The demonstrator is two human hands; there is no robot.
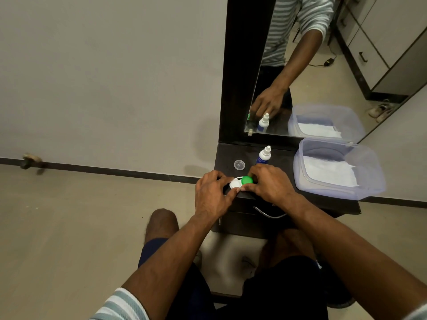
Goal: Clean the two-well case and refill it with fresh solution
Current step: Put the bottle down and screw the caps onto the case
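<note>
The two-well case is white and lies on the dark table top near its front left corner. A green cap sits on its right well. My left hand grips the case's left end with thumb and fingers. My right hand curls around the green cap, thumb touching the case's front edge. Just behind my right hand stands a small white solution bottle with a blue label and a nozzle tip. A small clear cap lies on the table to the bottle's left.
A translucent plastic tub holding white tissue sits on the table's right side. A dark-framed mirror rises behind the table. A metal drawer handle is below the front edge. My knees are under the table, with beige floor to the left.
</note>
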